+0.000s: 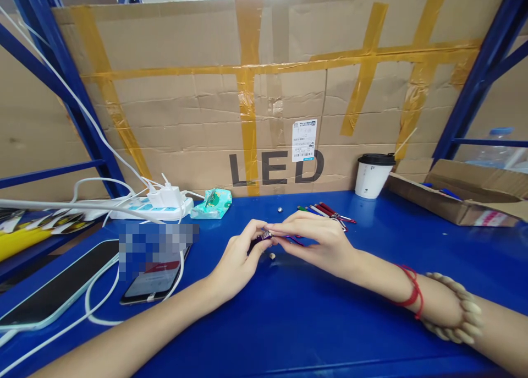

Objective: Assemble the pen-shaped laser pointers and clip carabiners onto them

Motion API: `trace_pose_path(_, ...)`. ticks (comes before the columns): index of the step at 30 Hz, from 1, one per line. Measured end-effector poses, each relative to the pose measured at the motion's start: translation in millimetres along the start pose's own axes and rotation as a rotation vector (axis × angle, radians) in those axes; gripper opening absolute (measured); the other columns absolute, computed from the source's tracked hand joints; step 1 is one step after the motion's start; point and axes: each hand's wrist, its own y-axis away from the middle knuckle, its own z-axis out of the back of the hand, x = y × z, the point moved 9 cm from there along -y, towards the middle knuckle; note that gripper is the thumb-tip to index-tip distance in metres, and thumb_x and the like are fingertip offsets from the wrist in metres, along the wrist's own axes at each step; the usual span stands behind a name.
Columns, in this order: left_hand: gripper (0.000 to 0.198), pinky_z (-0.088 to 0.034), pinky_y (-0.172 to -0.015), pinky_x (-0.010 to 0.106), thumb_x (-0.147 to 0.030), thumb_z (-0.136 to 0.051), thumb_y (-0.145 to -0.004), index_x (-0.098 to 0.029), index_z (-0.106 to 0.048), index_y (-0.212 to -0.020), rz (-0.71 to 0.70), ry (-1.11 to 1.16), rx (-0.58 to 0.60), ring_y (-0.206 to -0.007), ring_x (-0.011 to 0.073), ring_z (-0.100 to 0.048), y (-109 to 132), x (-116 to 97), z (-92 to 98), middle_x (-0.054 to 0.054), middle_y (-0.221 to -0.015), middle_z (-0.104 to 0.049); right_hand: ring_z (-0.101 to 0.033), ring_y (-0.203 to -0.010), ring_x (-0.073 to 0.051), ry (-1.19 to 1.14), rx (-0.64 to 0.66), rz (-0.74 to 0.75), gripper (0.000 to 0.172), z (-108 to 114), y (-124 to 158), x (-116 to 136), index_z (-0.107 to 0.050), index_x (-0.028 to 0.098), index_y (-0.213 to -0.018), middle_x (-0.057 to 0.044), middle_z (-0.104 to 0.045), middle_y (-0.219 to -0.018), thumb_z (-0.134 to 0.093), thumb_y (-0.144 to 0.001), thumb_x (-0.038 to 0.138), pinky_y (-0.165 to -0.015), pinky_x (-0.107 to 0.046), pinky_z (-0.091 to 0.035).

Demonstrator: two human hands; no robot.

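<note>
My left hand (pixel 241 257) is closed around a small dark purple cylinder (pixel 256 240) with a silvery end, its exact kind unclear. At that silvery end the fingertips of my right hand (pixel 319 240) are pinched together; anything between them is too small to make out. Just below the fingertips lies a small round metal piece (pixel 272 256). Another shiny round piece (pixel 280 209) rests farther back on the blue tabletop (pixel 264 323). Behind my right hand, several slim pen-like sticks (pixel 330 211) in red, white, blue and green lie bunched, partly hidden by the hand.
At left are two phones (pixel 60 281) (pixel 159 276), white cables and a power strip (pixel 136 207) with chargers. A green soft pack (pixel 212 203) lies near the back. A lidded paper cup (pixel 373 175) and an open cardboard box (pixel 457 196) stand back right, before a large carton (pixel 185 119).
</note>
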Motion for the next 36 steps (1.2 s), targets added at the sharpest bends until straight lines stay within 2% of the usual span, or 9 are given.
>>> trace_pose_path(5, 0.010, -0.048, -0.075, 0.022, -0.024, -0.040, -0.089, -0.022, -0.044, -0.098, 0.001, -0.008, -0.009, -0.082, 0.0120, -0.063, 0.5, -1.2, 0.5, -0.001, -0.089, -0.066, -0.058, -0.072, -0.011, -0.031, 0.024, -0.059, 0.028, -1.3, 1.7, -4.1, -0.064, 0.019, -0.106, -0.002, -0.068, -0.078, -0.061, -0.079, 0.011, -0.063, -0.022, -0.051)
trace_pose_path(11, 0.012, -0.046, -0.079, 0.022, -0.022, -0.040, -0.090, -0.021, -0.046, -0.100, -0.061, -0.051, 0.003, -0.091, 0.0125, -0.062, 0.8, -3.6, -0.3, 0.001, -0.097, -0.066, -0.054, -0.072, -0.013, 0.030, 0.116, -0.076, 0.037, -8.8, 2.0, -3.0, -0.057, 0.021, -0.118, -0.001, -0.065, -0.076, -0.058, -0.081, 0.017, -0.062, -0.023, -0.050)
trace_pose_path(15, 0.012, -0.046, -0.078, 0.023, -0.021, -0.038, -0.090, -0.021, -0.046, -0.099, -0.064, -0.085, 0.037, -0.087, 0.0129, -0.062, 1.6, -3.8, -4.5, 0.000, -0.091, -0.065, -0.053, -0.070, -0.013, 0.052, 0.151, -0.051, 0.030, -11.8, 1.6, 0.7, -0.060, 0.020, -0.113, -0.002, -0.063, -0.073, -0.058, -0.083, 0.021, -0.059, -0.023, -0.048)
trace_pose_path(18, 0.013, -0.045, -0.078, 0.023, -0.023, -0.038, -0.090, -0.022, -0.044, -0.101, -0.012, -0.085, 0.016, -0.087, 0.0131, -0.062, 1.2, -0.5, -2.9, 0.000, -0.092, -0.065, -0.054, -0.073, -0.013, -0.020, 0.131, -0.138, 0.025, -9.1, 0.1, -7.9, -0.062, 0.020, -0.107, -0.003, -0.062, -0.079, -0.060, -0.082, 0.024, -0.063, -0.024, -0.049)
trace_pose_path(21, 0.009, -0.044, -0.080, 0.025, -0.026, -0.040, -0.090, -0.023, -0.042, -0.098, 0.063, -0.036, -0.084, -0.087, 0.0133, -0.062, -0.4, 7.0, 7.4, -0.001, -0.088, -0.066, -0.056, -0.072, -0.012, -0.044, 0.111, -0.300, 0.023, -6.7, 3.0, -26.7, -0.064, 0.019, -0.100, -0.004, -0.059, -0.084, -0.062, -0.080, 0.030, -0.054, -0.021, -0.046)
trace_pose_path(25, 0.004, -0.042, -0.087, 0.028, -0.026, -0.042, -0.088, -0.023, -0.040, -0.091, 0.087, 0.035, -0.193, -0.099, 0.0150, -0.060, -2.8, 12.9, 20.0, 0.002, -0.097, -0.066, -0.060, -0.075, -0.013, -0.015, 0.411, -0.343, 0.022, -35.4, 18.3, -37.7, -0.069, 0.022, -0.096, -0.003, -0.063, -0.086, -0.064, -0.078, 0.035, -0.063, -0.022, -0.046)
trace_pose_path(28, 0.003, -0.040, -0.091, 0.029, -0.024, -0.043, -0.088, -0.022, -0.043, -0.090, 0.042, 0.092, -0.208, -0.105, 0.0154, -0.058, -4.2, 9.7, 21.9, 0.004, -0.104, -0.065, -0.063, -0.081, -0.015, 0.017, 0.592, -0.350, 0.020, -54.5, 33.0, -40.6, -0.070, 0.024, -0.095, -0.002, -0.066, -0.092, -0.061, -0.081, 0.034, -0.067, -0.022, -0.046)
trace_pose_path(33, 0.008, -0.043, -0.089, 0.027, -0.023, -0.046, -0.086, -0.020, -0.053, -0.088, 0.008, 0.082, -0.191, -0.102, 0.0158, -0.058, -4.8, 5.2, 19.7, 0.004, -0.104, -0.064, -0.064, -0.075, -0.014, 0.081, 0.608, -0.358, 0.018, -60.7, 38.8, -41.6, -0.071, 0.021, -0.085, -0.002, -0.067, -0.088, -0.057, -0.084, 0.032, -0.067, -0.023, -0.046)
trace_pose_path(36, 0.010, -0.045, -0.084, 0.026, -0.025, -0.049, -0.084, -0.019, -0.056, -0.088, 0.034, 0.040, -0.201, -0.090, 0.0147, -0.060, -4.0, 6.4, 19.8, 0.002, -0.093, -0.063, -0.064, -0.072, -0.014, 0.126, 0.528, -0.353, 0.019, -54.1, 33.0, -41.0, -0.070, 0.020, -0.084, -0.003, -0.067, -0.084, -0.055, -0.086, 0.031, -0.065, -0.023, -0.047)
